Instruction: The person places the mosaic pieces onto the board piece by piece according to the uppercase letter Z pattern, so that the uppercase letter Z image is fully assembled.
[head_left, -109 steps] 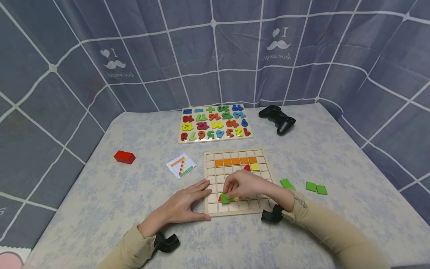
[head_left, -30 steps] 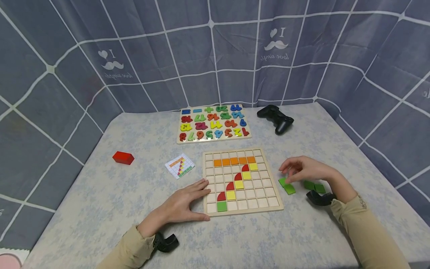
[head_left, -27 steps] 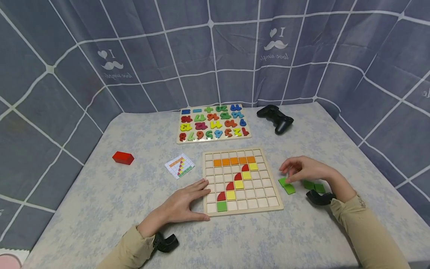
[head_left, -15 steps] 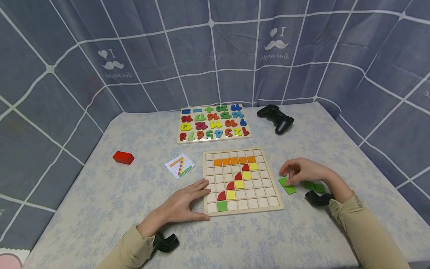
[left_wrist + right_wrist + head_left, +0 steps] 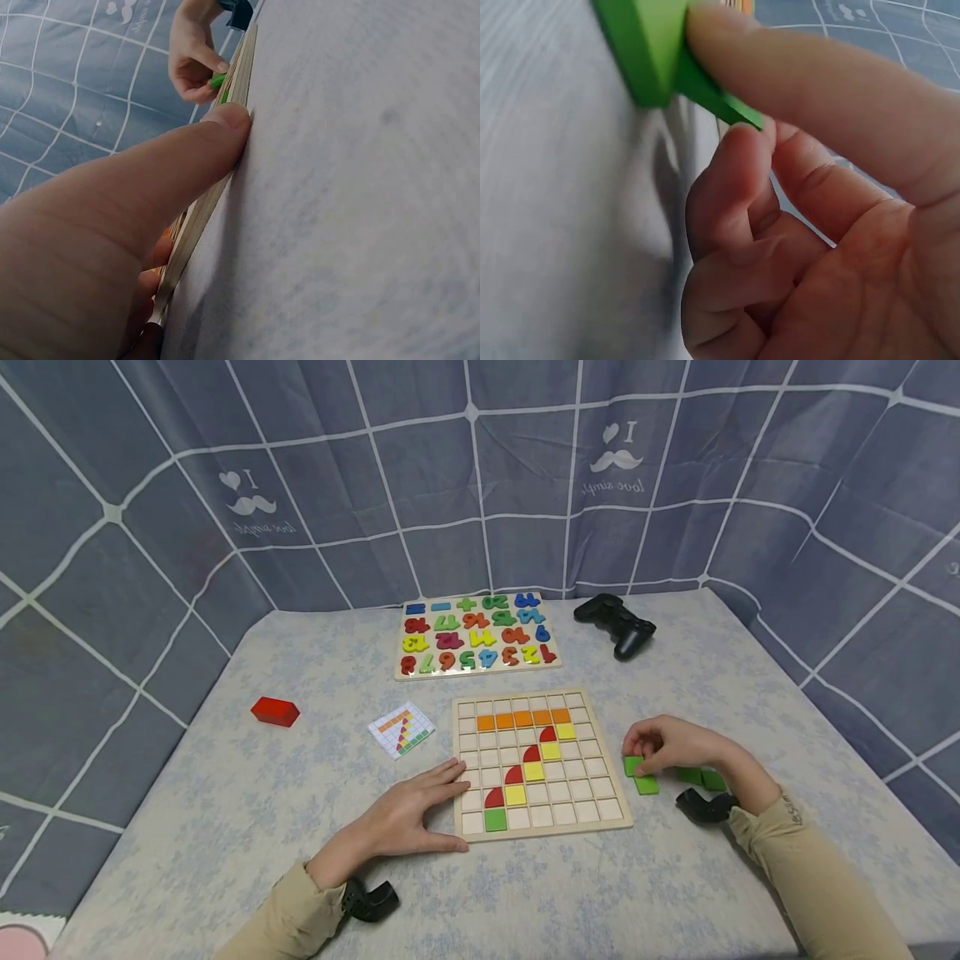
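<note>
My left hand (image 5: 411,814) rests with spread fingers against the left edge of a wooden grid board (image 5: 538,793); its thumb touches the board's near corner. On the board lie a row of orange square tiles (image 5: 523,719), a diagonal of red quarter-round tiles (image 5: 513,775) and yellow square tiles (image 5: 533,772), and one green square tile (image 5: 495,820) at the lower left. Right of the board, my right hand (image 5: 686,745) pinches another green square tile (image 5: 720,101) between thumb and finger. A loose green tile (image 5: 647,786) lies just below it.
More green tiles (image 5: 690,775) lie partly behind the right hand. A pattern card (image 5: 402,729) and a red block (image 5: 275,712) are to the left. At the back stand a number puzzle board (image 5: 477,635) and a black game controller (image 5: 615,625).
Earlier, my right hand held a green tile over the board's lower left; that tile now lies there. The hand moved right to the loose green tiles and shifted one slightly. My left hand stayed put.
</note>
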A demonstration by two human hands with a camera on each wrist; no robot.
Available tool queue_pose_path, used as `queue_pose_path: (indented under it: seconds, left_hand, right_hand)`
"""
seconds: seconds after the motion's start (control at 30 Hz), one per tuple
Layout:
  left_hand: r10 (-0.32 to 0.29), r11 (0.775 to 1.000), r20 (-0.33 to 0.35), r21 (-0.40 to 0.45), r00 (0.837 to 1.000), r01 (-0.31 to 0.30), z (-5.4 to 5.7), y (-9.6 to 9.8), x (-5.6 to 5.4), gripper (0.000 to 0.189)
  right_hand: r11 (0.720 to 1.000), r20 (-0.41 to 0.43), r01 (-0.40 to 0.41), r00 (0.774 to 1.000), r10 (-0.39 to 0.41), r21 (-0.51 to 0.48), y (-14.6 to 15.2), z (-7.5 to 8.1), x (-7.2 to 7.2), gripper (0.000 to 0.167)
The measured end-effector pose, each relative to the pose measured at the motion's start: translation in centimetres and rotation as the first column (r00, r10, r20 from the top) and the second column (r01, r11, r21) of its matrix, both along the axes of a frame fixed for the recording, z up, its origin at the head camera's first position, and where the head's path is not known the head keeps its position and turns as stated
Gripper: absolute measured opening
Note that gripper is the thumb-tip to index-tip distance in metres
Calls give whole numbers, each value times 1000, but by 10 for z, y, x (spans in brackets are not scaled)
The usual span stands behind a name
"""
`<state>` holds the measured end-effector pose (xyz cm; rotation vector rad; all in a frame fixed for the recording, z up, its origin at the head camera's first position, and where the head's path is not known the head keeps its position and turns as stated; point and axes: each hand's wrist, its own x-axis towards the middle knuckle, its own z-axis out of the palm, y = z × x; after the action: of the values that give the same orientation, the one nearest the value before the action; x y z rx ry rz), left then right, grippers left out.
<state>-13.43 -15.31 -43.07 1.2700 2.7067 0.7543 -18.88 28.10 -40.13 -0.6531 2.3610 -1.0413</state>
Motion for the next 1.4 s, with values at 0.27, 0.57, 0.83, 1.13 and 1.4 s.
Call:
queue_pose_path:
  seconds: [0.27, 0.57, 0.83, 1.13, 1.4]
  left_hand:
    - [6, 1000, 8, -5, 1000, -6, 0, -1, 1, 80]
    - [3, 1000, 9, 1, 1000, -3, 1, 0, 0, 80]
    - [5, 1000, 12, -6, 1000, -5, 1, 1, 0, 81]
    - [2, 1000, 15, -9, 1000, -2, 2, 1, -1, 80]
    - [3, 1000, 12, -13, 1000, -3, 2, 1, -1, 80]
  right_hand:
    - [998, -161, 55, 986, -48, 35, -28, 10, 11, 15]
    - [996, -126, 19, 992, -31, -91, -88, 11, 28, 13]
    - [987, -144, -149, 980, 139, -64, -141, 7, 35, 5]
    - [983, -221, -161, 959, 176, 83, -158, 10, 43, 12]
    - [983, -299, -77, 946, 124, 164, -148, 9, 48, 12]
